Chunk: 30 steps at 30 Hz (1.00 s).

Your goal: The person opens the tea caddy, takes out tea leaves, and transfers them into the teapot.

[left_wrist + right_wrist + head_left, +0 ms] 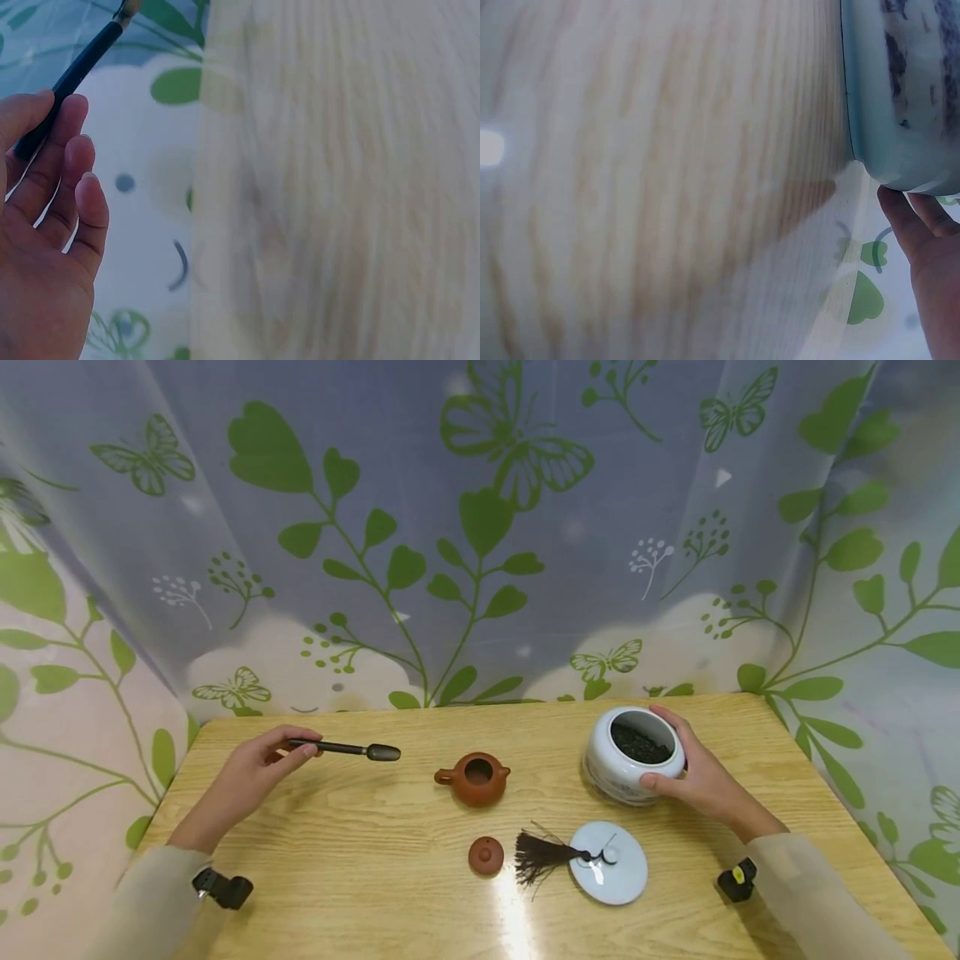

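Observation:
Between thumb and fingers, my left hand (258, 766) pinches the dark handle of a tea scoop (345, 748), its small bowl pointing right above the table. The left wrist view shows the black handle (79, 67) under the thumb. My right hand (697, 777) grips a white porcelain tea jar (600, 768) from its right side, thumb near the rim. Dark loose tea leaves (637, 743) lie inside the open jar, which tilts slightly. A reddish-brown clay teapot (480, 792) stands uncovered between the hands, spout to one side.
In front of the teapot lies its small clay lid (486, 856). The white jar lid (618, 885) with a dark tassel (542, 856) rests beside it on the wooden table (360, 860). A patterned curtain (375, 527) hangs behind the table and along both sides.

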Motion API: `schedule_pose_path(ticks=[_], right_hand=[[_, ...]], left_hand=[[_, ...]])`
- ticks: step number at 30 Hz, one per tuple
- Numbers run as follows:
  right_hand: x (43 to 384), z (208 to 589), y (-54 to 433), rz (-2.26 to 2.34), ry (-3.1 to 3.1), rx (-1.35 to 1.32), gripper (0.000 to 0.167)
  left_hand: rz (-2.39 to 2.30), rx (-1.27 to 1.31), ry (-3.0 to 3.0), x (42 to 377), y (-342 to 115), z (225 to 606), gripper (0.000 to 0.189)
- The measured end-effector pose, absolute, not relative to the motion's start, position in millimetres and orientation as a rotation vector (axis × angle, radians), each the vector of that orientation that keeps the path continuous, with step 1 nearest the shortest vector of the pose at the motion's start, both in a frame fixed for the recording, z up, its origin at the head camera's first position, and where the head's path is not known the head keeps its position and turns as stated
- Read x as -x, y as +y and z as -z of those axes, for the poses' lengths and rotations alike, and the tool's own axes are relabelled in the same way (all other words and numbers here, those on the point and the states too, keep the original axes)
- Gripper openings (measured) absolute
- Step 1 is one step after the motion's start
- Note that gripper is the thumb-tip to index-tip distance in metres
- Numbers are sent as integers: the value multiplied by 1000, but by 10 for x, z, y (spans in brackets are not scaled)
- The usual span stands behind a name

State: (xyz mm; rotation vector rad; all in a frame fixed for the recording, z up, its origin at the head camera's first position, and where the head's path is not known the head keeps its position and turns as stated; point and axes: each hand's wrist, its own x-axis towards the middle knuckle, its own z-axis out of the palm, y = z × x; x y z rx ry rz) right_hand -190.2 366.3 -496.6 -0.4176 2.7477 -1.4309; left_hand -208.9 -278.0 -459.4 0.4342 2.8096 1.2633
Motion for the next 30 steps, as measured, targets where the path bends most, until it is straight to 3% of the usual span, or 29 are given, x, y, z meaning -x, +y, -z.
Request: schedule_pose_path(ticks=[15, 30], right_hand=[[1906, 4982, 3674, 1453, 2730, 425, 112], [1915, 4958, 3665, 1435, 2730, 411, 114]], left_hand=[[-1531, -635, 2573, 2361, -2094, 4424, 27], [-1546, -795, 2428, 2609, -1037, 4390, 29]])
